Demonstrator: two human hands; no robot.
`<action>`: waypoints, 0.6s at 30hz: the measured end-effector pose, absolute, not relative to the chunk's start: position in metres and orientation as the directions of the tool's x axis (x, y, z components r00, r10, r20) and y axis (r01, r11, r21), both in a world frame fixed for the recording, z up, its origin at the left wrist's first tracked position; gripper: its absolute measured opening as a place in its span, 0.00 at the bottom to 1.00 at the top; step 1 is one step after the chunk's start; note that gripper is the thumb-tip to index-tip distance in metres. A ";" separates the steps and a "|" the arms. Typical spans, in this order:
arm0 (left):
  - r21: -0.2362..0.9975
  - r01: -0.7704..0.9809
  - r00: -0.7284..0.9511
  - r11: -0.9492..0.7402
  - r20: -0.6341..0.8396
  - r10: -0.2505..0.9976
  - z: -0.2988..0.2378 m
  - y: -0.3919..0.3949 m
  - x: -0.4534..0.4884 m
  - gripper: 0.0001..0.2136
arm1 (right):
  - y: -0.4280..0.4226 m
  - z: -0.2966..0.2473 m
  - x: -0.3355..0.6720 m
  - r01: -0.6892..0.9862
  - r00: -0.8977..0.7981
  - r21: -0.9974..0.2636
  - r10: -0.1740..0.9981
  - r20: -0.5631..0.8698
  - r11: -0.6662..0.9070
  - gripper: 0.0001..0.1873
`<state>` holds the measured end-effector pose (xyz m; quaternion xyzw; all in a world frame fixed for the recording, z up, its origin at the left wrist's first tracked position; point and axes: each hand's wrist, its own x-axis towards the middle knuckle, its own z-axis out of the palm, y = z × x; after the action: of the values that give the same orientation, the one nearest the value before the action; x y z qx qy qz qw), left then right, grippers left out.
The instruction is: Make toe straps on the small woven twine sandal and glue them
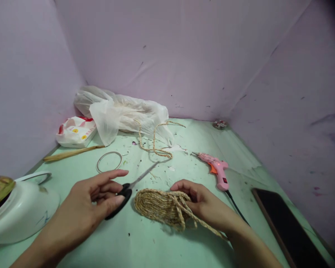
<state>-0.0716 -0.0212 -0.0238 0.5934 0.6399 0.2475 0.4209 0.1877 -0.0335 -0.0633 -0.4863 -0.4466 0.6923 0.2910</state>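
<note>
My left hand (97, 201) has its thumb and curled fingers at the black handles of a pair of scissors (125, 194), with the index finger stretched out above. The blades lie low over the table and point away to the right. My right hand (197, 197) grips the right end of an oval piece of coiled straw rope (156, 206). Its fingertips rest on the top edge, and the thumb is partly hidden by loops of the rope. A loose rope tail trails toward my right wrist. Beyond the scissor tips lies a loose length of braided straw rope (153, 149).
A pink glue gun (216, 167) with a black cord lies to the right, near a dark phone (287, 227). On the left are a thin ring (109, 162), a dried straw strip (72, 153), a white pot (25, 212) and a white-and-red packet (75, 132). A plastic bag (128, 111) lies behind.
</note>
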 end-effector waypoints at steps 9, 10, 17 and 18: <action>0.839 0.394 0.344 0.375 -0.513 0.786 -0.041 -0.032 -0.063 0.21 | -0.030 -0.072 0.186 -0.032 -0.395 -0.910 0.841 -0.369 -0.414 0.17; 0.830 0.376 0.375 0.412 -0.543 0.751 -0.042 -0.032 -0.061 0.20 | -0.030 -0.072 0.185 -0.035 -0.395 -0.907 0.839 -0.374 -0.420 0.17; 0.742 0.346 0.473 0.574 -0.667 0.576 -0.032 -0.039 -0.047 0.16 | -0.031 -0.073 0.182 -0.095 -0.346 -0.883 0.847 -0.404 -0.460 0.21; 0.751 0.361 0.466 0.553 -0.659 0.591 -0.031 -0.041 -0.045 0.14 | -0.031 -0.073 0.182 -0.083 -0.334 -0.883 0.847 -0.413 -0.463 0.21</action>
<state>-0.0449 -0.0408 -0.0313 0.4661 0.5107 0.0802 0.7180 0.1816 -0.0307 -0.0730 -0.4756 -0.4020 0.7108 0.3271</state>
